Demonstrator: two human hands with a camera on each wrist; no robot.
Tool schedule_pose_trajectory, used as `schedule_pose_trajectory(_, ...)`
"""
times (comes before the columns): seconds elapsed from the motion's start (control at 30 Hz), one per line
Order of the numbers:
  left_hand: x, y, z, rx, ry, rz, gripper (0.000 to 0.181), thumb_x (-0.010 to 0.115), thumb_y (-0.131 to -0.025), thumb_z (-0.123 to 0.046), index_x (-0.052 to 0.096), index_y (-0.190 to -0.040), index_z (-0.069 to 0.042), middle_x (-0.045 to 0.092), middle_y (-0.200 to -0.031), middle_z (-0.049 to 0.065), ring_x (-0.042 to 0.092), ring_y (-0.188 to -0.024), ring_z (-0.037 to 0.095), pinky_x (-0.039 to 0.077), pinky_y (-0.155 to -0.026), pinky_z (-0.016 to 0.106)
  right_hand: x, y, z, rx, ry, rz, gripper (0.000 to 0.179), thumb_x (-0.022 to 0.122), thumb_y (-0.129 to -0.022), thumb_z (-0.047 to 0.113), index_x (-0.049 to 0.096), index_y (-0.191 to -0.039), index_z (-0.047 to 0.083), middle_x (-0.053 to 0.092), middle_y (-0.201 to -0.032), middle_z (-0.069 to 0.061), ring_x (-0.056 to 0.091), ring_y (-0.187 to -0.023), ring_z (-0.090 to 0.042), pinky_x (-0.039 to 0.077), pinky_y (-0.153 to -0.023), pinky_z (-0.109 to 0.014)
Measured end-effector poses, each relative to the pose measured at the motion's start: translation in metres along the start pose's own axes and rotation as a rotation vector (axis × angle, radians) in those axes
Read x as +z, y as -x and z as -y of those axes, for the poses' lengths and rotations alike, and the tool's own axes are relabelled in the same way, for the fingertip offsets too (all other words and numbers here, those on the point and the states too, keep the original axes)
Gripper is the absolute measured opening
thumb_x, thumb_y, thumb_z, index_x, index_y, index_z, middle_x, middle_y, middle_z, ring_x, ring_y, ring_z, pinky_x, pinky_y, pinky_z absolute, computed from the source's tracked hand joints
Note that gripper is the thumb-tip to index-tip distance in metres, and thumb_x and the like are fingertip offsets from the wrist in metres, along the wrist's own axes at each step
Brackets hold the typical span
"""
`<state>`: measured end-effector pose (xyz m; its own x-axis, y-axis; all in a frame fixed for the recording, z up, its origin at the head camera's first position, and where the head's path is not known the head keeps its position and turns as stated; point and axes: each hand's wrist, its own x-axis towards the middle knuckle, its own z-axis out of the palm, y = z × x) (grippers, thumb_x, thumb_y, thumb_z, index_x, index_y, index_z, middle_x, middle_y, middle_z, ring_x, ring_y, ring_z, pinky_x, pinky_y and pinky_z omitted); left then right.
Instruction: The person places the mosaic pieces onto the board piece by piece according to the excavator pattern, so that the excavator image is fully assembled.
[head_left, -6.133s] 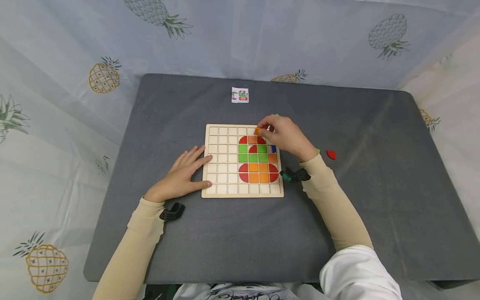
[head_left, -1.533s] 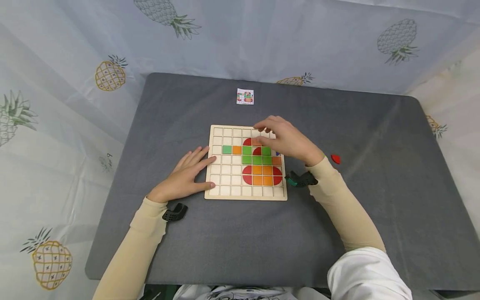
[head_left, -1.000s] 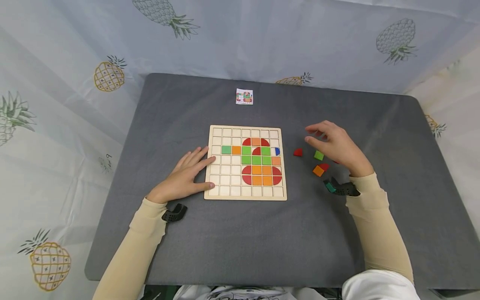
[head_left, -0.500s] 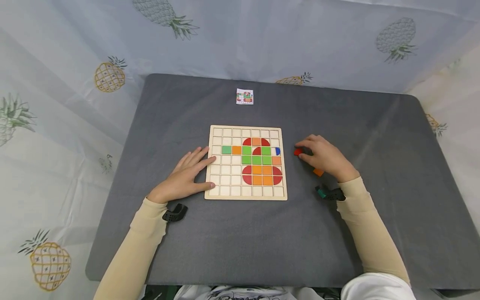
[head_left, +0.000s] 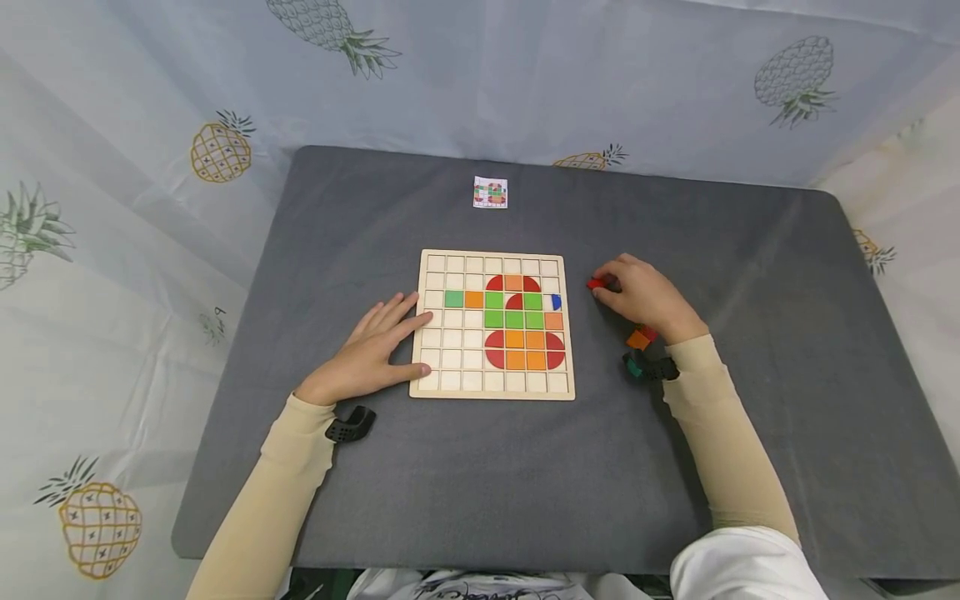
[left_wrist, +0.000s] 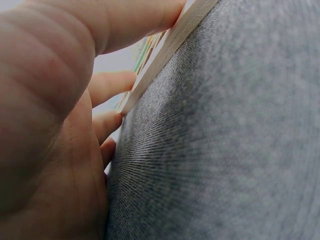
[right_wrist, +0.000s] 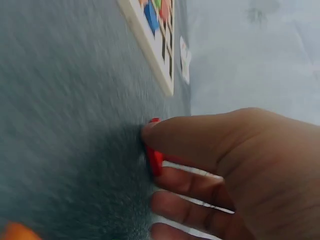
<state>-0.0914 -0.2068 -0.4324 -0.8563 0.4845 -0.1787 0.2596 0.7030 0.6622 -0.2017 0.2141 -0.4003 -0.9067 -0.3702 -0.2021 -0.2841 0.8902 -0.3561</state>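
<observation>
My right hand pinches a red quarter-round tile between thumb and fingers, just right of the board. In the right wrist view the red tile shows between thumb and fingertips. A wooden grid board lies flat, with red, orange, green and blue tiles in some of its squares. On the board's left edge rests my left hand, its fingers spread and fairly straight. The left wrist view shows the thumb and fingertips touching the board's rim.
An orange tile and a red tile lie under the right wrist, partly hidden. A small printed card with a coloured grid lies behind the board. The grey table meets a pineapple-patterned curtain.
An orange and a teal-green tile have appeared in the board's left part. My right hand went from the board to the loose tiles, and has picked up a red one. The left hand stays put.
</observation>
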Motion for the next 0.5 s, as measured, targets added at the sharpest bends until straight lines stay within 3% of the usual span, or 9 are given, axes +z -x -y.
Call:
schedule_pose_trajectory(0.23,0.0,0.0,-0.002,0.002,-0.002,-0.006,0.085,0.074,-0.091,-0.043,0.032,-0.16,-0.018,0.008,-0.173,0.005,0.0,-0.161,0.029,0.0,-0.129,0.052,-0.011,-0.027,-0.005,0.017,-0.063,-0.063,0.036,0.064,-0.1,0.023,0.065,-0.128,0.001,0.059,-0.117,-0.02,0.056,-0.1,-0.034,0.051,-0.084,-0.051)
schedule_pose_trajectory(0.5,0.0,0.0,-0.002,-0.002,-0.008,-0.01,0.085,0.075,-0.091,-0.042,0.033,-0.16,-0.017,0.008,-0.173,0.005,0.001,-0.161,0.03,0.0,-0.129,0.053,-0.025,-0.052,0.038,-0.066,-0.096,-0.081,0.033,0.065,-0.1,0.025,0.067,-0.127,0.006,0.059,-0.119,-0.014,0.056,-0.103,-0.029,0.052,-0.084,-0.047)
